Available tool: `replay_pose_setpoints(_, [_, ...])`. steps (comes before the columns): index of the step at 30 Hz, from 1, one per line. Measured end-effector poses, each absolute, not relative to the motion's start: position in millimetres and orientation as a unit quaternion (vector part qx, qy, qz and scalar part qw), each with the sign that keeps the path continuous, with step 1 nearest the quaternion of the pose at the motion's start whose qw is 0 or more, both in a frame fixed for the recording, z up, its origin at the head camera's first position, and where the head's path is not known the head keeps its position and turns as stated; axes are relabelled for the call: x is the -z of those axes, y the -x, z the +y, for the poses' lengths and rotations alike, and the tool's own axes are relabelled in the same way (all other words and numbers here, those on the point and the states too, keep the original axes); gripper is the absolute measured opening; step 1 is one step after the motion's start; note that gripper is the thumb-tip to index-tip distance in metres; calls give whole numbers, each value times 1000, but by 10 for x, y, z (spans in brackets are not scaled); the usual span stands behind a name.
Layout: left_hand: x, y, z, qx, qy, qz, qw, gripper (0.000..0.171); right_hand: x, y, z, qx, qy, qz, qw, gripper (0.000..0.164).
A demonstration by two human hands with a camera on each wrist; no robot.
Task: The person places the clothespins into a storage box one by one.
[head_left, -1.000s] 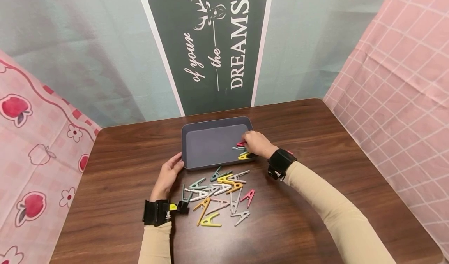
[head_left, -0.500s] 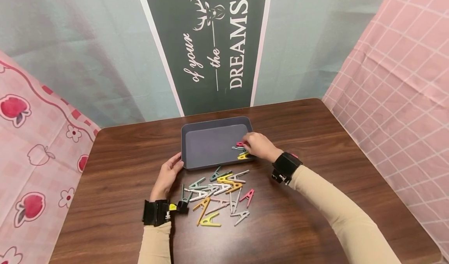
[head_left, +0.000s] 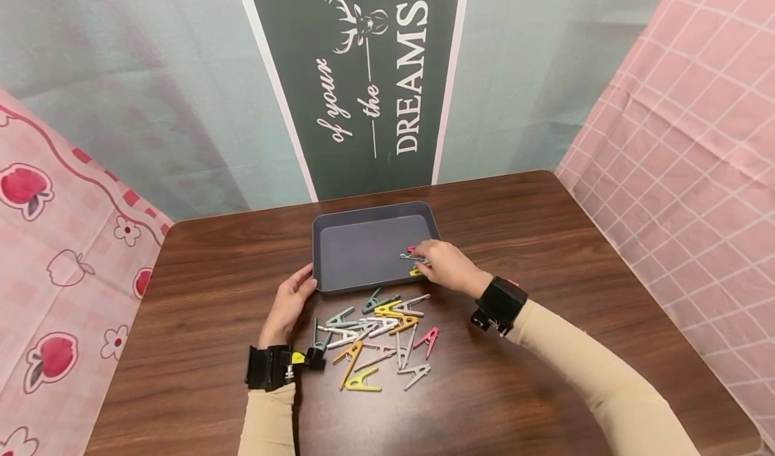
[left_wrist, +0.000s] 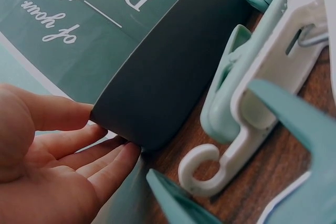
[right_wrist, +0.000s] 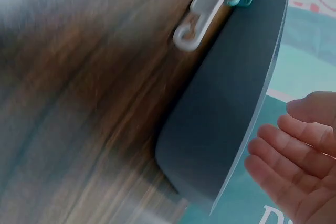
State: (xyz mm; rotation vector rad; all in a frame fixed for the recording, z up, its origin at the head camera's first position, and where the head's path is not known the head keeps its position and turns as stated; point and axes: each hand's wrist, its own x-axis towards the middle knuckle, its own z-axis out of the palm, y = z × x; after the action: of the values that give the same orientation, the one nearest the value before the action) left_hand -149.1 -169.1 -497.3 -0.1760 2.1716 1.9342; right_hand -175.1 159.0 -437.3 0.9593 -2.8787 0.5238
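A shallow grey tray [head_left: 363,286] stands on the table, with a few clothes pegs at its right end: a pink peg [head_left: 412,249], a pale blue-grey peg [head_left: 412,257] and a yellow peg [head_left: 415,272], partly covered by my right hand [head_left: 449,266]. That hand hovers over the tray's front right corner; in the right wrist view its fingers [right_wrist: 283,153] are loosely bent with nothing between them. My left hand [head_left: 289,305] touches the tray's front left corner from outside. Thumb and fingertips [left_wrist: 118,156] lie fairly straight against the tray wall [left_wrist: 157,87] in the left wrist view.
Several loose clothes pegs lie piled before the tray, among them a white peg [head_left: 383,325], an orange peg [head_left: 350,362], a lime peg [head_left: 364,381] and a red-pink peg [head_left: 428,341]. Curtains surround the brown wooden table [head_left: 545,254] at the back and sides.
My right hand has moved slightly toward me and let go of the pink peg, which stays in the tray. The left hand and the pile have not moved.
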Motion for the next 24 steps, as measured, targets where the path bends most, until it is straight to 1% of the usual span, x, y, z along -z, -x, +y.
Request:
replay_pose_setpoints(10, [4975,1495,-1687,-660,57,741,111,48,4372,1518,1618,-176,-338,-924,23,18])
replay_pose_setpoints(14, [4979,1502,-1691,-660,57,741,112,48,4404,1402,1649,-168,-347,-921,51,17])
replay_pose_setpoints(17, [4979,1498,-1695,-659,57,741,114,48,4408,1304,1674,-170,-349,-919,60,17])
replay_pose_setpoints(24, [4974,1489,-1699,-655,56,745,115,48,4396,1145,1725,-183,-363,-913,36,20])
